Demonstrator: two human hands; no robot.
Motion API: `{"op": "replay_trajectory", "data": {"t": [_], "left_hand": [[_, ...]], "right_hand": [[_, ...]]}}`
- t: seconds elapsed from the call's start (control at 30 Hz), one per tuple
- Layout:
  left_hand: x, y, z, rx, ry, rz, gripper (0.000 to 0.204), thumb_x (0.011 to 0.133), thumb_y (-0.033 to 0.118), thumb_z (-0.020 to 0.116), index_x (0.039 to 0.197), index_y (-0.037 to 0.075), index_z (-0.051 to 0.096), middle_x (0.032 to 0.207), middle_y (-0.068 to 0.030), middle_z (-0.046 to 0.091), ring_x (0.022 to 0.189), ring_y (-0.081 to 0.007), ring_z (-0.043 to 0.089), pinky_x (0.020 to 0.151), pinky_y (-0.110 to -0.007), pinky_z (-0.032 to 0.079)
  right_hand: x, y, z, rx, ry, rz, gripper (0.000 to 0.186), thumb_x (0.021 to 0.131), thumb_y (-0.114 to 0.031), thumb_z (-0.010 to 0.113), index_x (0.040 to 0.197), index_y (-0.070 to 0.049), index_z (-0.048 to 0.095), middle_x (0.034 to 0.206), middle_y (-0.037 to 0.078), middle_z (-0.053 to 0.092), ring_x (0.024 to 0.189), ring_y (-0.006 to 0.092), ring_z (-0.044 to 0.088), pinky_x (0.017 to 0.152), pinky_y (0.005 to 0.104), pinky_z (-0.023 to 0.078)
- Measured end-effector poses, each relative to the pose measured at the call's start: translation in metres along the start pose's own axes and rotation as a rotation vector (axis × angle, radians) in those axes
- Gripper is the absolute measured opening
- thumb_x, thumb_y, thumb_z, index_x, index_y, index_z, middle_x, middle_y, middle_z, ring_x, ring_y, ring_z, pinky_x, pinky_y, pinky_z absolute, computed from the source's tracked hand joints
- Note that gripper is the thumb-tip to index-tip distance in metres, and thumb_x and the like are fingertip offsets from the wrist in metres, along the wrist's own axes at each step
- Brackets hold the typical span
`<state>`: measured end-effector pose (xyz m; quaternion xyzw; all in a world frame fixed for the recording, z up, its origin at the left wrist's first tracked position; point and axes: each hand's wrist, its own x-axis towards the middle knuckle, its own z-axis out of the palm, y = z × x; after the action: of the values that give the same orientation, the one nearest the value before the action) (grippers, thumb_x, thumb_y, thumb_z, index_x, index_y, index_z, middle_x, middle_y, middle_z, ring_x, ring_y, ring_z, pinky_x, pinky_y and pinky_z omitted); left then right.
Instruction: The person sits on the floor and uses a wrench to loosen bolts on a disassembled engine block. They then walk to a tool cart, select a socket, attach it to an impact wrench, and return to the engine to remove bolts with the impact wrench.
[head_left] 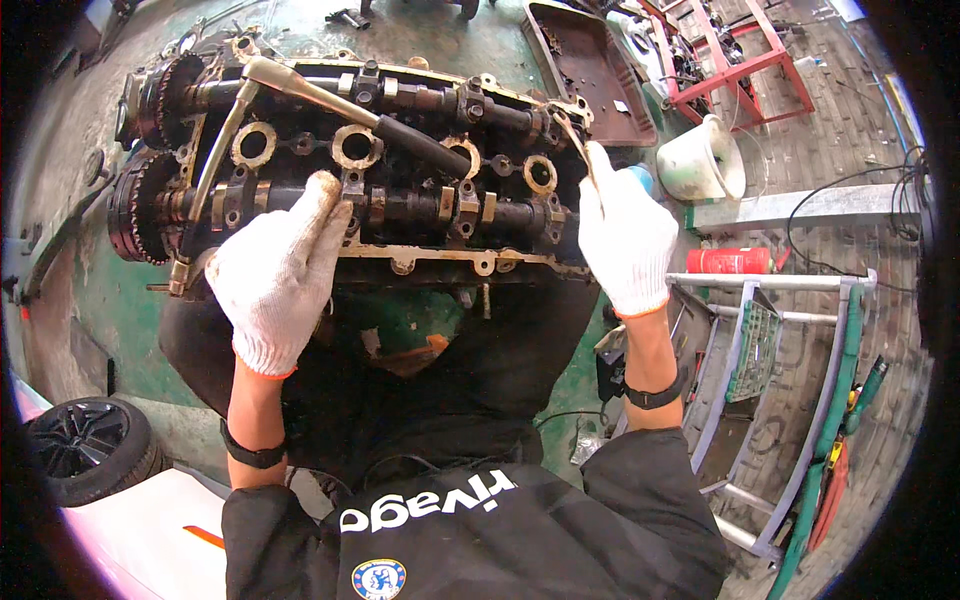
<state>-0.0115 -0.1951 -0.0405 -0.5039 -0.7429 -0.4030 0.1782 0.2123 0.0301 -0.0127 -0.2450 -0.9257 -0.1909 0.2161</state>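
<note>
Hands on cylinder head [400, 190]

I'm resting my left hand [275, 270] flat, holding nothing, while my right hand [625, 240] is gripping a thin tool [572, 140]; steady prying suits best.

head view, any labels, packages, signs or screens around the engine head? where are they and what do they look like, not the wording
Red can: lying on its side on the floor right of the right hand; a red cylinder with a pale label band.
Round badge: on the dark jacket at the bottom edge; a blue and white circle.
White lettering: across the jacket above the badge.
No screens or signs show.
</note>
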Motion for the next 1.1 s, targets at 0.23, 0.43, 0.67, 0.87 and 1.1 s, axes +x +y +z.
{"op": "replay_trajectory", "data": {"t": [0.23, 0.43, 0.67, 0.87, 1.1], "left_hand": [[0.000, 0.004, -0.008, 0.059, -0.104, -0.033, 0.029, 0.079, 0.000, 0.079, 0.108, 0.000, 0.074, 0.075, -0.0136, 0.070, 0.058, -0.0193, 0.065, 0.057, -0.028, 0.050], [0.000, 0.003, -0.007, 0.056, -0.077, -0.017, 0.029, 0.080, 0.010, 0.080, 0.108, 0.008, 0.074, 0.067, -0.0081, 0.064, 0.054, -0.0201, 0.061, 0.053, -0.030, 0.047], [-0.004, 0.001, -0.003, 0.005, -0.033, -0.017, 0.029, 0.080, 0.017, 0.081, 0.108, 0.011, 0.075, 0.061, -0.0052, 0.060, 0.052, -0.0199, 0.058, 0.051, -0.031, 0.046], [-0.004, 0.000, -0.005, 0.034, -0.050, 0.011, 0.031, 0.079, 0.015, 0.082, 0.109, 0.010, 0.074, 0.063, -0.0049, 0.061, 0.052, -0.0198, 0.058, 0.052, -0.031, 0.046], [-0.006, 0.000, -0.006, 0.018, -0.063, 0.007, 0.030, 0.080, 0.015, 0.081, 0.109, 0.009, 0.074, 0.063, -0.0044, 0.060, 0.052, -0.0198, 0.057, 0.052, -0.031, 0.046]], "right_hand": [[0.018, -0.023, -0.017, -0.030, -0.142, 0.020, 0.030, 0.088, -0.010, 0.062, 0.117, -0.007, 0.068, 0.074, 0.009, 0.061, 0.064, 0.0260, 0.062, 0.056, 0.0366, 0.050], [0.037, -0.055, -0.022, -0.385, -0.163, -0.155, 0.026, 0.084, -0.012, 0.062, 0.104, 0.004, 0.066, 0.066, 0.002, 0.058, 0.055, 0.0172, 0.059, 0.047, 0.0345, 0.044], [0.051, -0.081, -0.011, -0.214, -0.148, -0.025, 0.030, 0.085, -0.016, 0.057, 0.099, 0.008, 0.068, 0.065, 0.006, 0.063, 0.052, 0.0183, 0.062, 0.044, 0.0347, 0.043], [0.033, -0.045, -0.010, -0.114, -0.124, 0.050, 0.025, 0.089, -0.021, 0.062, 0.108, -0.006, 0.070, 0.065, 0.006, 0.063, 0.054, 0.0228, 0.064, 0.051, 0.0369, 0.049], [0.027, 0.043, 0.012, 0.790, -0.341, 0.452, 0.030, 0.089, -0.026, 0.072, 0.111, -0.005, 0.074, 0.088, 0.008, 0.075, 0.069, 0.0167, 0.068, 0.065, 0.0298, 0.052]]}}
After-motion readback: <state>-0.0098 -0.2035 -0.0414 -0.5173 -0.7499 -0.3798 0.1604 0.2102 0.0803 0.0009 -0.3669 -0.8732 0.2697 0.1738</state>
